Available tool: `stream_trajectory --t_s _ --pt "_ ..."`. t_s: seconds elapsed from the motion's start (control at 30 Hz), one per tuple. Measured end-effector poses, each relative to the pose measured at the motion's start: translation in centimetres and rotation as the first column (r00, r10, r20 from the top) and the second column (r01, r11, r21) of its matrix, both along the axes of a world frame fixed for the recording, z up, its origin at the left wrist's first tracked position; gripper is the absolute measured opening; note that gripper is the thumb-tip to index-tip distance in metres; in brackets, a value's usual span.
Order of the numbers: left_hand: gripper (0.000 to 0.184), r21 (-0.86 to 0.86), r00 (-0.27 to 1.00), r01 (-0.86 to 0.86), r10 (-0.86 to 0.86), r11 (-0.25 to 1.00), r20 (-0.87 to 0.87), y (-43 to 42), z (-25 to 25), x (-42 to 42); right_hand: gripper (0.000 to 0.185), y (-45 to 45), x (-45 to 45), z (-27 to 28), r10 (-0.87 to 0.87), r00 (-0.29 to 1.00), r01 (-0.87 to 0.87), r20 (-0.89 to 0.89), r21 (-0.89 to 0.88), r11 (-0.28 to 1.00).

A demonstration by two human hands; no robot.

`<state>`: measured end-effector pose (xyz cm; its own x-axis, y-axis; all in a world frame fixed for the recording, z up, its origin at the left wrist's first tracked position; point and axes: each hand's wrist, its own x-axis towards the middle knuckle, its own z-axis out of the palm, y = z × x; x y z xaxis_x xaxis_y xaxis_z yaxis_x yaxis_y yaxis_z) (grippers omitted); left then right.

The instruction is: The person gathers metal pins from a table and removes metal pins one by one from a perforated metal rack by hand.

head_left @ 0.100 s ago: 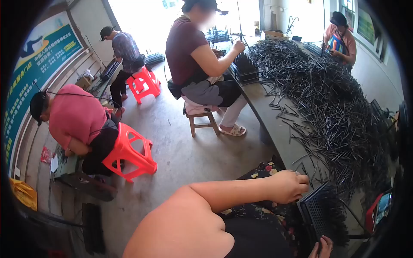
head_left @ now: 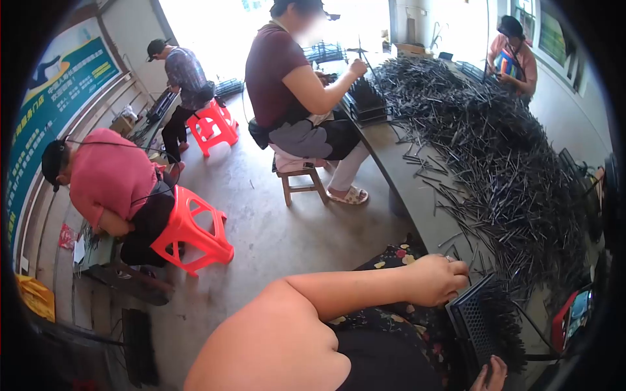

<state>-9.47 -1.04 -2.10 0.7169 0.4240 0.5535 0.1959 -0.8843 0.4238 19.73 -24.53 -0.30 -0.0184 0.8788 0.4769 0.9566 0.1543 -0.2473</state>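
Note:
A black perforated rack (head_left: 479, 319), bristling with thin dark sticks (head_left: 508, 319) on its far side, stands tilted at the table's near edge. My left hand (head_left: 441, 280) is closed beside the upper end of this rack, thumb and fingers pinched together; whatever they hold is hidden. At the bottom edge of the view, my right hand (head_left: 490, 374) shows only in part, its fingers bent at the rack's lower end, seemingly gripping it. A large heap of thin black sticks (head_left: 482, 130) covers much of the table (head_left: 424, 218), with loose ones scattered near my left hand.
Across the table edge a person in a dark red shirt (head_left: 277, 78) sits by another filled rack (head_left: 365, 104). Other people work at the left and far right. Red stools (head_left: 195, 238) stand on the floor. A phone in a red case (head_left: 574, 319) is at the right.
The whole view has shifted slightly to the left. Both hands keep almost the same pose by the rack.

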Motion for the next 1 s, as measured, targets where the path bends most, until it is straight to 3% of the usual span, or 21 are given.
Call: stream_trajectory --t_s 0.07,0.13,0.27,0.4,0.5,0.53,0.63,0.7,0.73,0.8,0.83,1.0 --pt "0.03 -0.022 0.999 -0.015 0.014 1.0 -0.047 0.2 -0.2 -1.0 0.015 -0.4 -0.4 0.1 -0.066 0.998 0.065 0.006 0.07 0.995" --pt "0.035 -0.071 0.985 -0.113 0.103 0.991 -0.141 0.2 -0.7 -2.3 0.01 -3.4 2.6 -5.2 -0.265 0.933 0.283 -0.245 0.042 0.958" --pt "0.046 -0.109 0.925 -0.315 0.279 0.943 -0.257 4.1 -1.9 -0.7 0.01 -4.0 5.7 -4.1 -0.437 0.872 0.453 -0.22 0.026 0.891" --pt "0.045 -0.176 0.916 -0.378 0.339 0.909 -0.217 8.5 -2.9 3.1 0.015 -5.2 9.3 -3.1 -0.676 0.73 0.669 -0.095 -0.1 0.737" --pt "0.066 -0.08 0.895 -0.397 0.366 0.914 -0.256 12.6 -4.1 6.8 0.019 -4.8 9.5 -4.1 -0.723 0.689 0.714 -0.045 -0.126 0.689" --pt "0.083 -0.075 0.867 -0.421 0.377 0.904 -0.326 13.9 -4.6 8.4 0.02 -4.5 9.3 -4.3 -0.724 0.689 0.72 -0.005 -0.106 0.686" --pt "0.1 0.004 0.829 -0.42 0.386 0.907 -0.406 17.0 -5.2 13.5 0.022 -3.5 8.7 -4.9 -0.724 0.689 0.724 0.037 -0.074 0.686" --pt "0.102 0.025 0.817 -0.398 0.368 0.917 -0.444 18.0 -5.6 17.1 0.022 -3.1 8.6 -4.8 -0.736 0.676 0.734 0.025 -0.099 0.671" --pt "0.093 0.067 0.867 -0.348 0.348 0.935 -0.356 17.7 -5.6 18.9 0.023 -3.0 8.5 -4.7 -0.744 0.668 0.74 0.015 -0.118 0.662" --pt "0.076 0.07 0.968 -0.097 0.111 0.993 -0.225 17.2 -5.3 22.4 0.023 -2.7 8.6 -4.6 -0.747 0.664 0.743 0.012 -0.121 0.659" --pt "0.057 0.082 0.992 0.043 -0.033 0.996 -0.122 17.1 -5.4 24.2 0.024 -2.6 8.6 -4.5 -0.74 0.673 0.735 0.004 -0.117 0.668" --pt "0.047 0.295 0.824 0.566 -0.514 0.77 -0.239 16.4 -5.1 32.7 0.026 -2.2 8.5 -4.4 -0.751 0.658 0.752 0.055 -0.102 0.651"
